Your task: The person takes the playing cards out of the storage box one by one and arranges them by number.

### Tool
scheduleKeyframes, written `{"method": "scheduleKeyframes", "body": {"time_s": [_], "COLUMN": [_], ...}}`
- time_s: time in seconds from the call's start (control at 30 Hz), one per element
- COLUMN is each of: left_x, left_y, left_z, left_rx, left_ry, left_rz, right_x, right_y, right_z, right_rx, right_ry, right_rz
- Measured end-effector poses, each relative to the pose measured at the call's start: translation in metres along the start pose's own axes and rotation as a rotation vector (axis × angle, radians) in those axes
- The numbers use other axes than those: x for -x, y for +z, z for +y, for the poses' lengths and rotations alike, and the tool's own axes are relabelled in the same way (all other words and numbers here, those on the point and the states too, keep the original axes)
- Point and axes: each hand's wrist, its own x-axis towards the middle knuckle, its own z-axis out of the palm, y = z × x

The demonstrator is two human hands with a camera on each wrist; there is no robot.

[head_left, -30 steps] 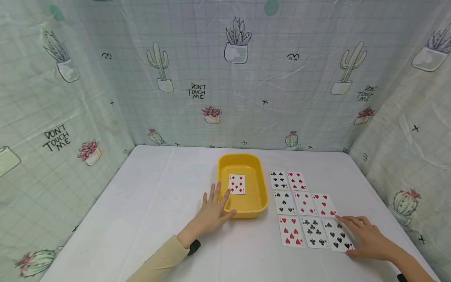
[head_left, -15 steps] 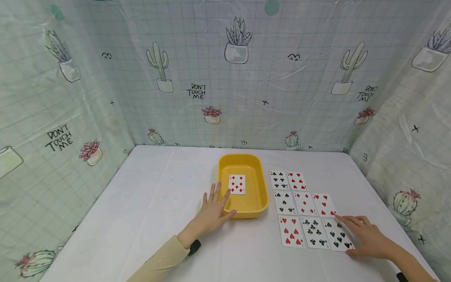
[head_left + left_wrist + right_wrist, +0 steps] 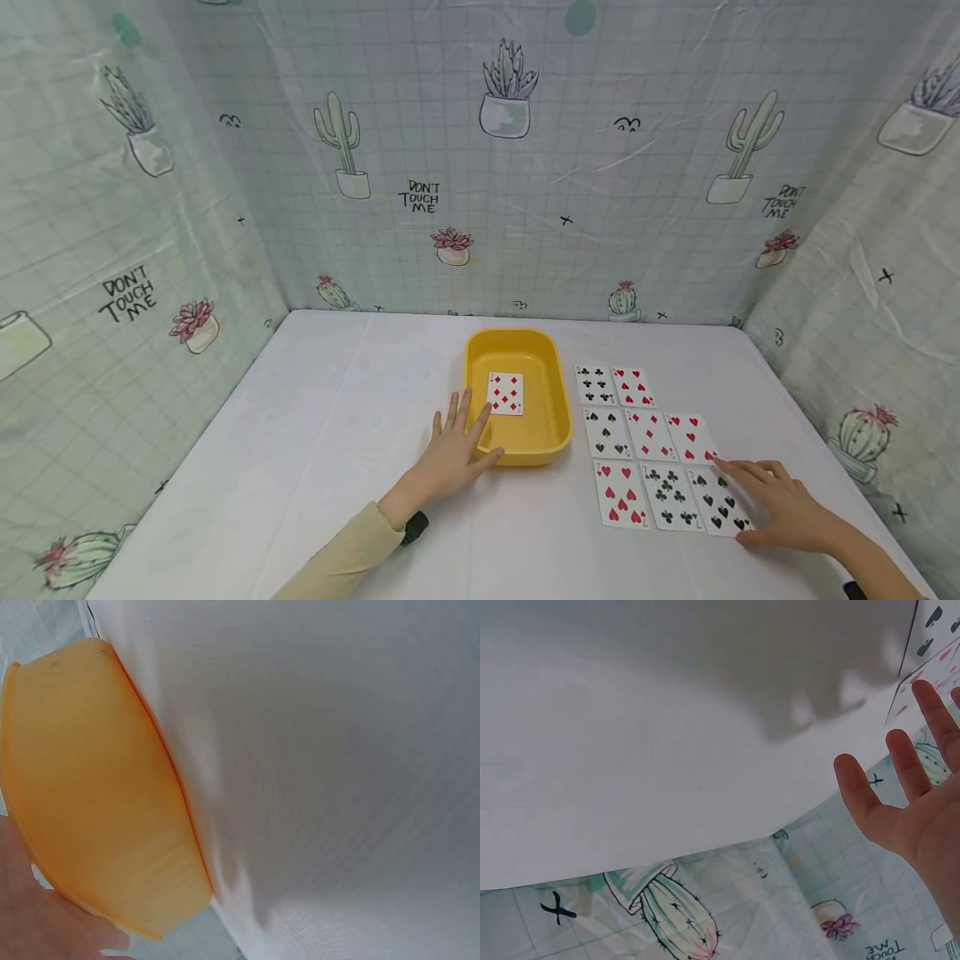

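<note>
My left hand (image 3: 447,458) rests with spread fingers on the near-left rim of a yellow plastic tray (image 3: 527,437). In the left wrist view the tray's side wall (image 3: 105,795) fills the left, with part of the hand (image 3: 41,919) at its rim. A seven of diamonds playing card (image 3: 506,393) lies face up inside the tray. At the right, my right hand (image 3: 783,507) has its thumb and index fingertip at the edge of the seven of spades (image 3: 716,500); its other fingers are loosely extended. The right wrist view shows these fingers (image 3: 855,784) spread apart.
Left of the seven of spades lie a seven of clubs (image 3: 671,498) and seven of hearts (image 3: 622,495). Behind are a spades card (image 3: 607,433), a diamonds card (image 3: 651,435), a hearts card (image 3: 691,439), then a clubs card (image 3: 595,385) and another hearts card (image 3: 633,387). Cactus-print cloth (image 3: 390,250) surrounds the white table (image 3: 360,383).
</note>
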Motion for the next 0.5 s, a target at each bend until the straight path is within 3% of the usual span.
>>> {"method": "scheduleKeyframes", "body": {"time_s": [0.3,0.5], "left_x": [0.000,-0.001], "left_y": [0.000,0.002], "left_z": [0.001,-0.001], "left_rx": [-0.011,-0.015], "left_ry": [0.004,0.002], "left_rz": [-0.001,-0.002], "right_x": [-0.012,-0.028], "right_y": [-0.006,-0.017], "right_z": [-0.007,-0.016], "right_rx": [0.024,0.019], "right_ry": [-0.065,-0.155], "right_rz": [0.071,0.126]}}
